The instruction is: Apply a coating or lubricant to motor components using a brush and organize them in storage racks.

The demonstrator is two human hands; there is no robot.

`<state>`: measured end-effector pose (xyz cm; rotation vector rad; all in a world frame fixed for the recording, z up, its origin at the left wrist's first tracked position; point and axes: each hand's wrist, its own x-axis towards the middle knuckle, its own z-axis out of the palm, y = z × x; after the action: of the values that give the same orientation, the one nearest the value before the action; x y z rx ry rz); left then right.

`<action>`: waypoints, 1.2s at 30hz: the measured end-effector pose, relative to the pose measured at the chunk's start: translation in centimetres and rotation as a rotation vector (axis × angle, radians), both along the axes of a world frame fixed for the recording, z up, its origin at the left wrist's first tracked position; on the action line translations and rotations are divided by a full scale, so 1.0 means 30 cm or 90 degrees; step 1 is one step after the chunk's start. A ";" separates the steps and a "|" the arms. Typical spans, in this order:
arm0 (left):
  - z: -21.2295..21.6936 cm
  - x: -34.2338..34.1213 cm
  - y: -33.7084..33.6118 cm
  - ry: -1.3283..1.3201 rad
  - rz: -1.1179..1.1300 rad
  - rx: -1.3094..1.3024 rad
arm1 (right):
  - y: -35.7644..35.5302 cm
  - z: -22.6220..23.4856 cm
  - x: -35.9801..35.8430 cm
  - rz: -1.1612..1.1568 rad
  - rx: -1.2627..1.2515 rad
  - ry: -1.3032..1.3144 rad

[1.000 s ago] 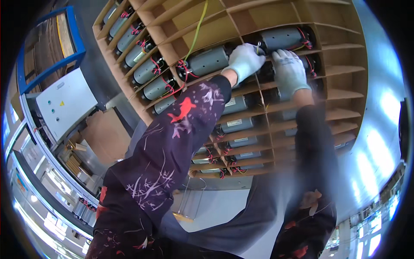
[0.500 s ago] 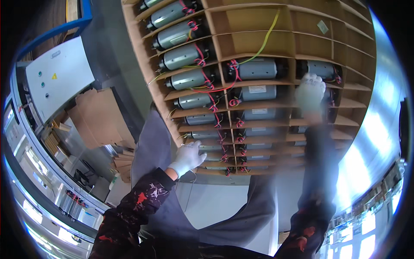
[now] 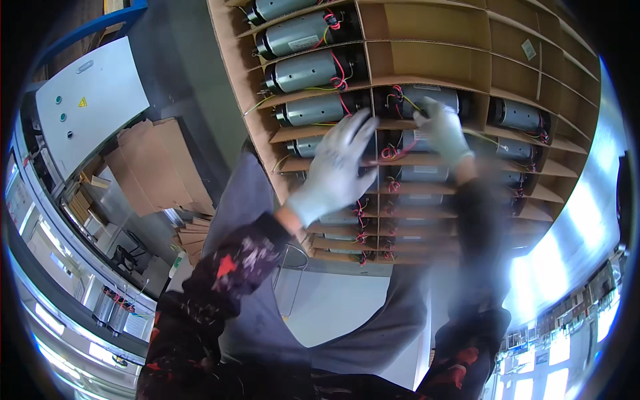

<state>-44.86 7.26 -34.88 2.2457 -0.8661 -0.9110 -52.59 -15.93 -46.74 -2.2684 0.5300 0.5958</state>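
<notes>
Grey cylindrical electric motors lie in the cells of a cardboard divider box (image 3: 427, 63). My right hand (image 3: 443, 130), in a white glove, is closed with its fingertips on a yellow-green wire (image 3: 483, 137), beside a motor (image 3: 437, 99) in the middle column. The wire shows on both sides of the fingers. My gloved left hand (image 3: 337, 167) hovers over the left column, fingers apart and nothing visible in it. It covers part of a motor (image 3: 307, 147) and some red wires. Just above its fingertips lies another motor (image 3: 317, 109).
A white control cabinet (image 3: 93, 100) with buttons stands at the left. Below it are flat cardboard sheets (image 3: 160, 167). More motors (image 3: 112, 310) sit on the bench at the lower left. A shiny metal surface (image 3: 560, 247) runs along the box's right side.
My right hand has moved left from the right column to the middle one and now has the yellow-green wire. My left hand has risen from the box's near edge, fingers spreading. The view has shifted slightly.
</notes>
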 end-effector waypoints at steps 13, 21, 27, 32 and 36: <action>-0.227 0.033 -0.198 -0.286 -0.381 0.050 | -0.073 0.067 -0.018 0.224 -0.276 0.027; -0.330 0.017 -0.078 -0.275 -0.335 0.027 | 0.233 0.130 -0.067 0.171 -0.225 0.028; -0.307 -0.047 -0.117 -0.285 -0.284 0.068 | 0.189 0.049 0.028 0.129 -0.114 0.243; -0.333 -0.085 -0.155 -0.291 -0.288 0.121 | 0.250 0.034 -0.083 0.178 -0.318 0.106; -0.229 -0.028 -0.136 -0.388 -0.406 0.179 | 0.413 0.495 -0.440 -0.233 -0.080 -0.222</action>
<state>-45.69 3.18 -41.75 2.5789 -1.9087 -0.6148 -65.79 -3.55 -31.89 -2.2455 0.7951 -0.0164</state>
